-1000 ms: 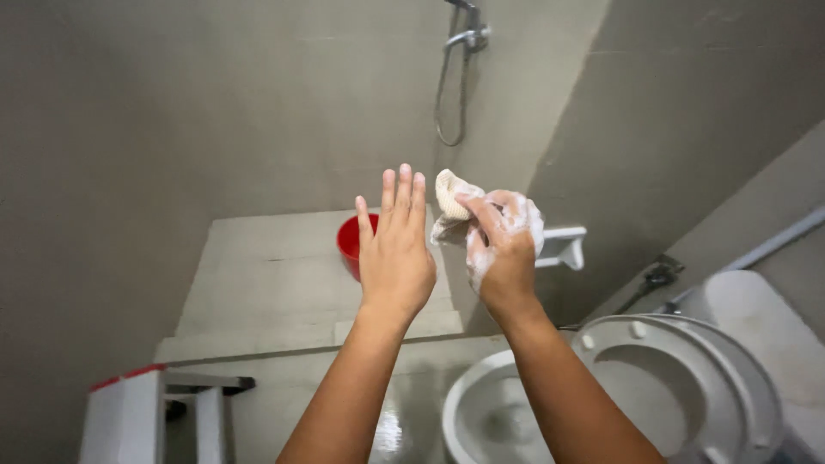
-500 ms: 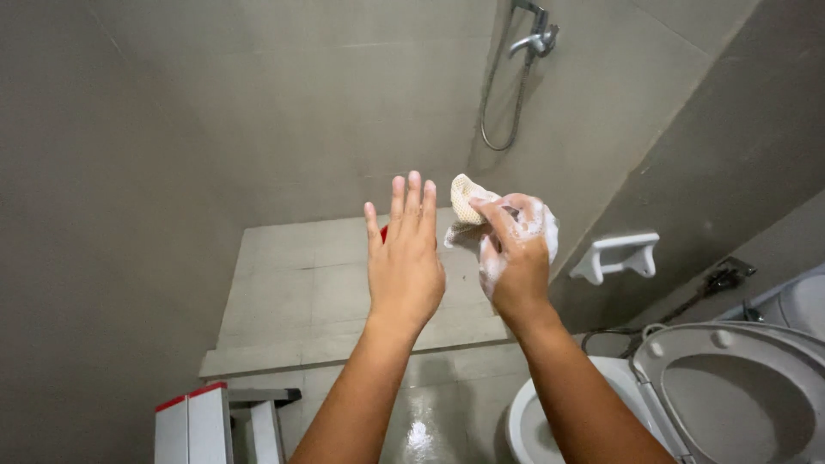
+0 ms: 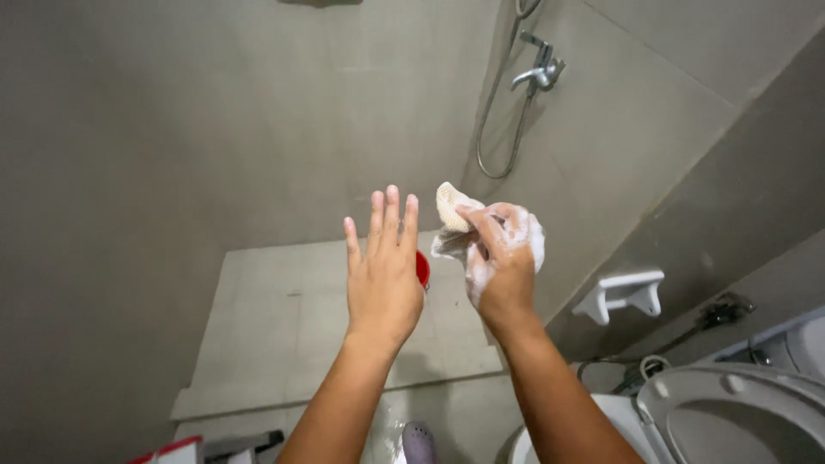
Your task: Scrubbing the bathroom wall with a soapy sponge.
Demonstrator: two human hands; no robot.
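My right hand (image 3: 503, 262) is raised in front of me, covered in white foam and shut on a soapy, pale yellow sponge cloth (image 3: 452, 209) that sticks up above its fingers. My left hand (image 3: 384, 273) is held up beside it, flat and open, fingers together and pointing up, touching nothing. A red bucket (image 3: 422, 268) on the shower floor shows as a sliver behind the left hand.
A shower tap with hose (image 3: 534, 76) hangs on the tiled wall. A white wall holder (image 3: 623, 294) sits at the right, above a white toilet with raised seat (image 3: 730, 417). The raised shower floor (image 3: 284, 326) lies below. A white and red stool (image 3: 176, 451) stands at bottom left.
The view has tilted up and to the left, so the toilet slid toward the bottom right and more wall shows. Both hands kept their pose, the right still gripping the sponge cloth.
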